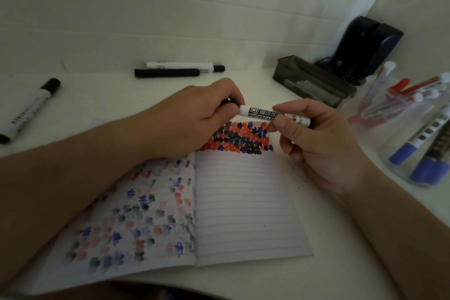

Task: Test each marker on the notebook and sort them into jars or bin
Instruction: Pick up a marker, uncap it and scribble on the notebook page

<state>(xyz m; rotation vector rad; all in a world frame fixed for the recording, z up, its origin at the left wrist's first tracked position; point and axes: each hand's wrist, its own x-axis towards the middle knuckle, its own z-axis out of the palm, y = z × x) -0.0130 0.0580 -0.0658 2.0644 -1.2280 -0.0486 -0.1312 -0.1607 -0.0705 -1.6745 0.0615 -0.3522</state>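
Held crosswise above the open lined notebook (243, 202): white-barrelled black-capped whiteboard marker (263, 114). Left hand (194, 117) fingers curled round cap end, right hand (314, 139) fingers pinching barrel, likely for uncapping or recapping. Clear plastic jars (399, 114) right of fingers.

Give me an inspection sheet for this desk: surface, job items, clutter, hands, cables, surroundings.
Surface: white table, dark specks right of the notebook.
Job's things: open notebook, red, blue and black test marks on both pages; whiteboard marker held level above it; three markers lying loose, one far left, two at the back; clear jar of red markers; clear jar of blue markers; dark bin.
Clutter: dark device behind the bin.
Hands: left hand grips the marker's black cap end; right hand pinches the barrel.
Cables: thin dark wire by the device.
Surroundings: white walls, dim light.
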